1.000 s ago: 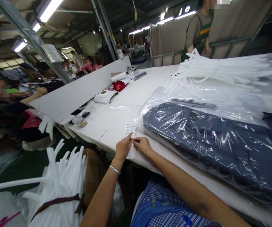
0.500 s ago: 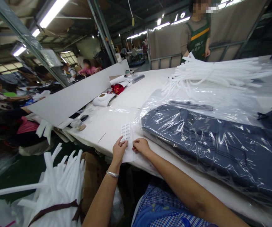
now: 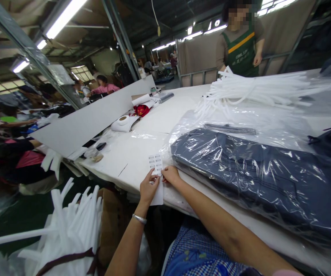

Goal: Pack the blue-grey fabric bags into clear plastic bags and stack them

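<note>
A white sheet of barcode labels lies at the table's near edge, its lower end reaching the edge. My left hand is on the lower part of the sheet, thumb and fingers closed on it. At the sheet's right edge, my right hand has its fingertips pinched together; whether a loose label is between them is too small to see. Right of my hands lies a dark blue folded garment in a clear plastic bag.
White foam strips lie in a bundle beyond the bag. More strips stand beside a cardboard box at lower left. A label roll and red cloth sit farther back. A person in a green apron stands across the table.
My left hand has shifted slightly right and toward my right hand. The label sheet has moved a little toward me. The person across the table has turned toward the table.
</note>
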`<state>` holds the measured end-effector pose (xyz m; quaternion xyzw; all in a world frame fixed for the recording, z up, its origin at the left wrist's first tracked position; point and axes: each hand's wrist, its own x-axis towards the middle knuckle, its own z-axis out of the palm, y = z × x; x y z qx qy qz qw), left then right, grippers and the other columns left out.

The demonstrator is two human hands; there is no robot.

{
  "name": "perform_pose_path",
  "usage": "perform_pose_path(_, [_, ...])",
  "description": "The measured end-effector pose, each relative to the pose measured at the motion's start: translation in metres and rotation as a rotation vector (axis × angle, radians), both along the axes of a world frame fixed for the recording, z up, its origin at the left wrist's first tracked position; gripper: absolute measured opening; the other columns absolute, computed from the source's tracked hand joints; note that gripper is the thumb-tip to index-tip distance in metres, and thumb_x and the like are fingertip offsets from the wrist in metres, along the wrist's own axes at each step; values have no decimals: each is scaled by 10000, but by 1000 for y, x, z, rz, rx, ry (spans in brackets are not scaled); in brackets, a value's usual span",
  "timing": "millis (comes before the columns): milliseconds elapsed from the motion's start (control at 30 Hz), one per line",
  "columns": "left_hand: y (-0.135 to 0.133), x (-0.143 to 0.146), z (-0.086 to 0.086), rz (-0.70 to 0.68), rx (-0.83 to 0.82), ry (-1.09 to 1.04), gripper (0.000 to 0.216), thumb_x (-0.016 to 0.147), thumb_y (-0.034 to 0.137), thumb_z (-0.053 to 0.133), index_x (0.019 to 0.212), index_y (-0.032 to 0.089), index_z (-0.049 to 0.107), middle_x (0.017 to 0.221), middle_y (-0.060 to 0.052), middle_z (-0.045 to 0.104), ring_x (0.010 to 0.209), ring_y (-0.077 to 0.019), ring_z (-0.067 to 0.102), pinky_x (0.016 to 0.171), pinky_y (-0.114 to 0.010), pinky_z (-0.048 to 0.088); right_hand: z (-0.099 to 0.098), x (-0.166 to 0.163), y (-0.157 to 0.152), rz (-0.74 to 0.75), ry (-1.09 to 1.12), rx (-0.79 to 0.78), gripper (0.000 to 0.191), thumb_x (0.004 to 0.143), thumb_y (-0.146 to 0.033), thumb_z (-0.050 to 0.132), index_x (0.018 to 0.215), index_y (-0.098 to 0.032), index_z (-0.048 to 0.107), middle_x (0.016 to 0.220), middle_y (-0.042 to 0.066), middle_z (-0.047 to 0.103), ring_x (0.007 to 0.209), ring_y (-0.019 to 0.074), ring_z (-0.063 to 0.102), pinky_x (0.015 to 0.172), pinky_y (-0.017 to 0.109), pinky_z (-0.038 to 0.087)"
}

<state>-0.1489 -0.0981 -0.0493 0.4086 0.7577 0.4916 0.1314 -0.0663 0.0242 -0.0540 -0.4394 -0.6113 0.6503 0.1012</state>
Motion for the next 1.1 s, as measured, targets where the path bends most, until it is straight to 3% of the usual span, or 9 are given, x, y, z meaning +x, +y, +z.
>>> perform_pose_path(167, [2, -1, -6, 32, 29, -120, 615, 784, 354, 708, 1348, 162, 555, 925, -54, 758, 860, -178, 716, 860, -321, 556, 0, 1, -4, -29, -6, 37, 266, 976, -376, 580, 929, -121, 643, 654, -36, 616, 481, 70, 560, 456, 191, 476])
perform_pose_path(467, [1, 5, -2, 73, 69, -164, 576, 715, 324, 761, 1258, 185, 626, 870, -27, 744, 778, -155, 693, 816, -297, 547, 3, 1, -5, -45, -22, 36, 273, 969, -379, 594, 877, -125, 635, 633, -49, 606, 476, 68, 555, 484, 201, 489])
perform_pose_path(700, [-10, 6, 8, 139, 143, -269, 651, 721, 394, 772, 1316, 200, 594, 960, -48, 735, 865, -159, 670, 746, -258, 514, 5, 2, -4, -26, -26, -36, 271, 971, -387, 587, 1044, -131, 638, 901, 25, 667, 711, 118, 639, 644, 279, 564])
perform_pose_path(800, [-13, 0, 14, 234, 188, -374, 659, 748, 425, 748, 1340, 198, 569, 1010, -67, 719, 890, -153, 668, 717, -238, 502, 8, 3, -5, -43, 8, -50, 271, 970, -386, 590, 1053, -132, 636, 914, 26, 668, 720, 119, 641, 646, 279, 566])
perform_pose_path(933, [-15, -7, 27, 343, 260, -474, 588, 762, 433, 734, 1289, 208, 598, 953, -64, 695, 817, -131, 666, 617, -199, 474, 15, 13, -7, -105, 133, -27, 246, 982, -325, 544, 906, -113, 644, 734, 20, 671, 510, 90, 608, 487, 205, 509])
perform_pose_path(1033, [-12, 1, 44, 335, 300, -503, 566, 766, 426, 741, 1276, 221, 607, 954, -59, 696, 808, -125, 667, 608, -191, 475, 25, 37, -16, -206, 274, 51, 196, 959, -257, 525, 1063, -133, 637, 942, 62, 722, 511, 76, 621, 471, 189, 498])
perform_pose_path(1100, [-8, 19, 57, 306, 330, -480, 589, 772, 431, 746, 1305, 234, 590, 1009, -54, 706, 856, -131, 671, 658, -199, 493, 35, 64, -27, -273, 361, 122, 269, 928, -271, 558, 1169, -169, 618, 1092, 68, 708, 573, 76, 636, 511, 192, 511])
